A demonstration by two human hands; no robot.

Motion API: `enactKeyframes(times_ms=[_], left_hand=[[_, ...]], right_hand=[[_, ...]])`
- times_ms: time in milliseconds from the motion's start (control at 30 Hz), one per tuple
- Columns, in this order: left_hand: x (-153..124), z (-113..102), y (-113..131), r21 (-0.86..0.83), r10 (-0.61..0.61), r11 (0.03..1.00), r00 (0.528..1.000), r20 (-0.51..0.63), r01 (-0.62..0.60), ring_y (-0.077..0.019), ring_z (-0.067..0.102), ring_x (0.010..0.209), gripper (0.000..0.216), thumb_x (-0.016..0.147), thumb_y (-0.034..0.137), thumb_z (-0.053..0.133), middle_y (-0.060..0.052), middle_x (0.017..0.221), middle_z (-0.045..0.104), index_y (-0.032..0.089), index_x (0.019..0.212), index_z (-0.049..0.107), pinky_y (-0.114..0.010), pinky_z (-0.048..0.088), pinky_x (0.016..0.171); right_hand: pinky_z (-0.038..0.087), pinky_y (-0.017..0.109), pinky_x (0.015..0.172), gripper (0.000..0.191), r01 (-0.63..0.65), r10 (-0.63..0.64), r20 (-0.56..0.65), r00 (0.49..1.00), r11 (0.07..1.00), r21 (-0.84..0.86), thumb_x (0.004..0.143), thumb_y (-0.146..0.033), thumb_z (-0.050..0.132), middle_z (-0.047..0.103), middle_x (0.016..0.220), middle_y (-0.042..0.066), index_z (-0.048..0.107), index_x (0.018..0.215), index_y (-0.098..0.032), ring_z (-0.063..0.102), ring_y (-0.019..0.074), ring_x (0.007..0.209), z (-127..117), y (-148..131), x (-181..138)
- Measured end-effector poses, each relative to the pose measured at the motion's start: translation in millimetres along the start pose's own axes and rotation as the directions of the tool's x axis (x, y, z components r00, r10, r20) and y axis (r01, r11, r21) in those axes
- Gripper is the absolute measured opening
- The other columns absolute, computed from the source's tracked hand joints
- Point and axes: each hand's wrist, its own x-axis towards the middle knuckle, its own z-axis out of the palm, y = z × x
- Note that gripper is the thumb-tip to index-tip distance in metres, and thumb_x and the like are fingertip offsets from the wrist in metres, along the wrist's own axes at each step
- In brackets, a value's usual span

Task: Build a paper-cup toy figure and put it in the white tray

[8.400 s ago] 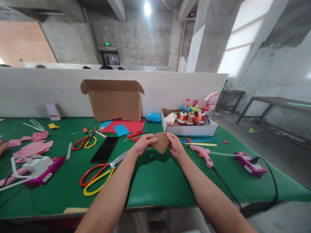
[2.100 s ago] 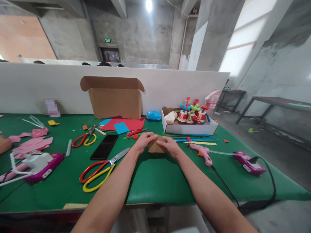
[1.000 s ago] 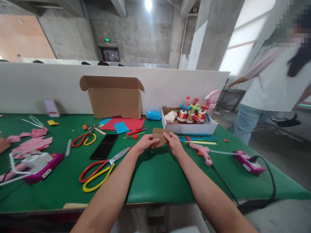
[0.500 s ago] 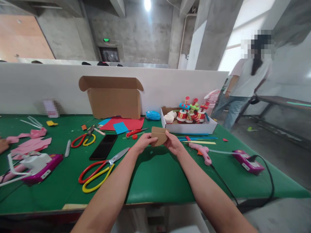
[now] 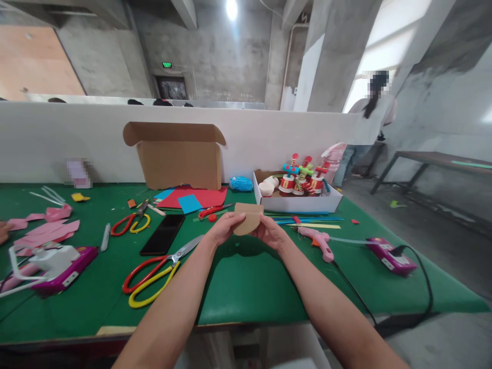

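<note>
A small brown cardboard piece (image 5: 248, 218), folded over at its top edge, is held up above the green table (image 5: 238, 287) between both my hands. My left hand (image 5: 224, 228) pinches its left side and my right hand (image 5: 269, 231) grips its right side from below. Large red-and-yellow scissors (image 5: 154, 274) lie to the left of my left forearm. A pink glue gun (image 5: 315, 241) lies to the right of my right hand.
An open cardboard box (image 5: 179, 156) stands at the back. Red and blue paper sheets (image 5: 196, 197), a black phone (image 5: 162, 234), smaller scissors (image 5: 130, 224) and pink scraps (image 5: 46, 230) lie left. A white tray (image 5: 298, 197) holds paper-cup crafts. A person (image 5: 365, 123) stands far right.
The cardboard piece went from flat near the table to lifted and turned, its top now folded. A person passing on the right has moved farther away toward the back.
</note>
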Motion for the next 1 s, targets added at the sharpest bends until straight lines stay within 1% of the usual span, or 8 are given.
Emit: enactKeyframes(times_ms=[167, 333, 467, 600, 733, 833, 933, 1000], left_hand=[[-3, 0, 2, -0.035, -0.002, 0.999, 0.998, 0.061, 0.004, -0.0250, 0.067, 0.086, 0.051, 0.057, 0.041, 0.082, -0.015, 0.097, 0.073, 0.009, 0.095, 0.072, -0.031, 0.051, 0.076], [-5, 5, 0, -0.055, 0.018, 0.998, 1.000, 0.025, -0.016, -0.0232, 0.067, 0.082, 0.052, 0.056, 0.040, 0.082, -0.014, 0.094, 0.073, 0.008, 0.096, 0.071, -0.031, 0.050, 0.075], [-4, 7, 0, -0.044, 0.022, 0.999, 1.000, 0.020, -0.021, -0.0206, 0.066, 0.078, 0.050, 0.057, 0.044, 0.080, -0.012, 0.089, 0.073, 0.009, 0.092, 0.070, -0.028, 0.048, 0.071], [-5, 9, 1, 0.005, 0.027, 1.000, 0.999, 0.021, -0.027, -0.0174, 0.064, 0.070, 0.050, 0.059, 0.047, 0.079, -0.011, 0.084, 0.072, 0.010, 0.091, 0.070, -0.026, 0.047, 0.062], [-2, 12, 3, 0.106, 0.084, 0.992, 0.990, -0.114, -0.072, -0.0156, 0.062, 0.066, 0.052, 0.065, 0.047, 0.074, -0.010, 0.087, 0.072, 0.011, 0.101, 0.066, -0.023, 0.044, 0.052], [6, 6, 9, 0.177, 0.171, 0.976, 0.944, -0.283, -0.124, -0.0154, 0.063, 0.069, 0.048, 0.067, 0.043, 0.074, -0.009, 0.090, 0.071, 0.013, 0.103, 0.064, -0.021, 0.044, 0.052], [21, -12, 24, 0.264, 0.126, 0.964, 0.879, -0.461, 0.001, -0.0134, 0.060, 0.059, 0.040, 0.073, 0.043, 0.068, -0.008, 0.081, 0.069, 0.014, 0.101, 0.062, -0.020, 0.039, 0.045], [32, -31, 38, 0.349, 0.110, 0.931, 0.833, -0.542, 0.104, -0.0119, 0.058, 0.054, 0.033, 0.078, 0.039, 0.062, -0.007, 0.078, 0.068, 0.015, 0.100, 0.060, -0.021, 0.039, 0.045]], right_hand=[[0.052, 0.030, 0.074, 0.040, 0.052, -0.052, 0.045, 0.998, 0.999, 0.006, 0.066, -0.041, 0.075, 0.073, 0.090, 0.006, 0.069, 0.096, -0.016, 0.067, 0.0187, 0.080, 1, -1, 0], [0.052, 0.031, 0.075, 0.039, 0.064, -0.063, 0.038, 0.997, 0.998, -0.027, 0.063, -0.039, 0.077, 0.073, 0.088, 0.007, 0.069, 0.093, -0.015, 0.067, 0.0204, 0.083, -1, -1, 1], [0.052, 0.032, 0.074, 0.038, 0.065, -0.064, 0.032, 0.997, 0.997, -0.041, 0.066, -0.044, 0.074, 0.073, 0.087, 0.007, 0.068, 0.092, -0.016, 0.067, 0.0218, 0.086, -3, -4, 1], [0.050, 0.030, 0.067, 0.036, 0.038, -0.038, 0.006, 0.999, 0.998, -0.046, 0.064, -0.041, 0.076, 0.072, 0.084, 0.007, 0.068, 0.088, -0.016, 0.066, 0.0204, 0.078, -1, -5, 3], [0.046, 0.027, 0.054, 0.034, 0.081, -0.086, -0.234, 0.969, 0.996, -0.030, 0.070, -0.050, 0.070, 0.068, 0.067, 0.002, 0.067, 0.083, -0.018, 0.058, 0.0138, 0.056, 5, 2, 8], [0.042, 0.024, 0.049, 0.039, 0.098, -0.126, -0.329, 0.936, 0.990, -0.099, 0.068, -0.056, 0.069, 0.062, 0.058, 0.001, 0.066, 0.068, -0.017, 0.049, 0.0097, 0.046, 10, 10, 7], [0.039, 0.023, 0.047, 0.044, 0.124, -0.193, -0.318, 0.928, 0.967, -0.224, 0.064, -0.060, 0.070, 0.060, 0.056, 0.001, 0.067, 0.065, -0.016, 0.047, 0.0084, 0.045, 15, 15, 4], [0.036, 0.023, 0.046, 0.045, 0.152, -0.248, -0.291, 0.924, 0.937, -0.315, 0.065, -0.061, 0.068, 0.059, 0.053, 0.001, 0.067, 0.063, -0.016, 0.045, 0.0086, 0.044, 19, 17, 3]])
